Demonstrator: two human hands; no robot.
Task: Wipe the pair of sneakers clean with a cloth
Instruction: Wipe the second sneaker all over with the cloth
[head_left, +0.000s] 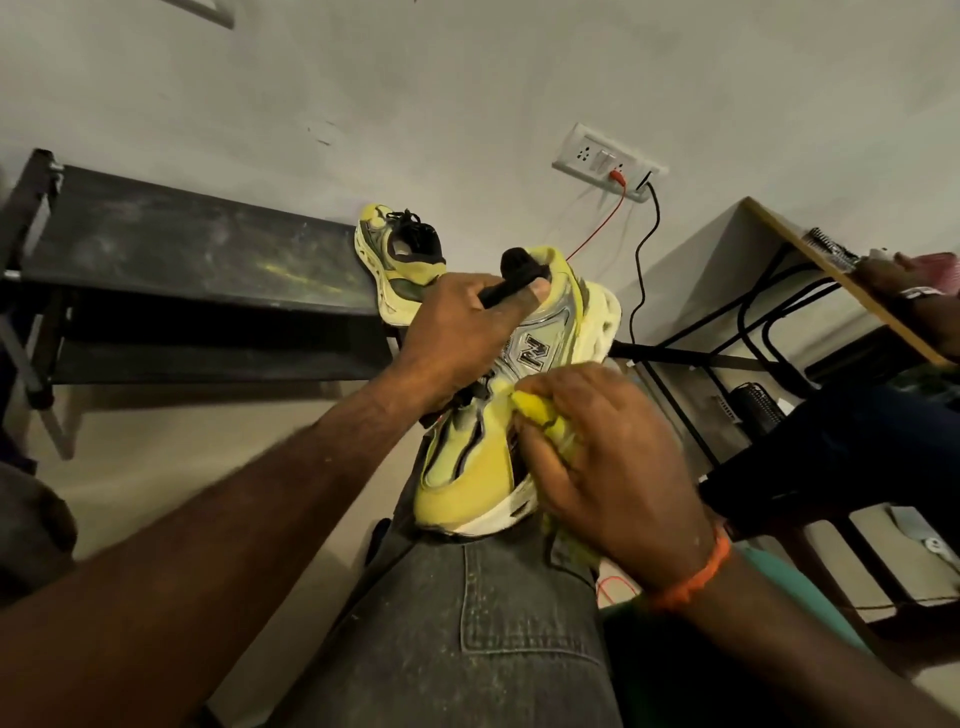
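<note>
A pale wall (467, 78) carries a socket strip (608, 161), with a dark shoe rack (182, 249) below it. One yellow sneaker (483, 457) stands toe-down on the person's jeans-clad thigh (467, 623). The left hand (457, 338) grips its black collar (thumb over the heel), while the right hand (608, 457) pinches a yellow cloth (545, 415) against the sneaker's side. The second sneaker (400, 260) sits on the rack's end.

My forearms are bare, no sleeves reaching them. An orange thread band (693, 577) circles my right wrist. I wear faded grey-black jeans (467, 639), dusty and speckled, with a stitched pocket edge showing.
</note>
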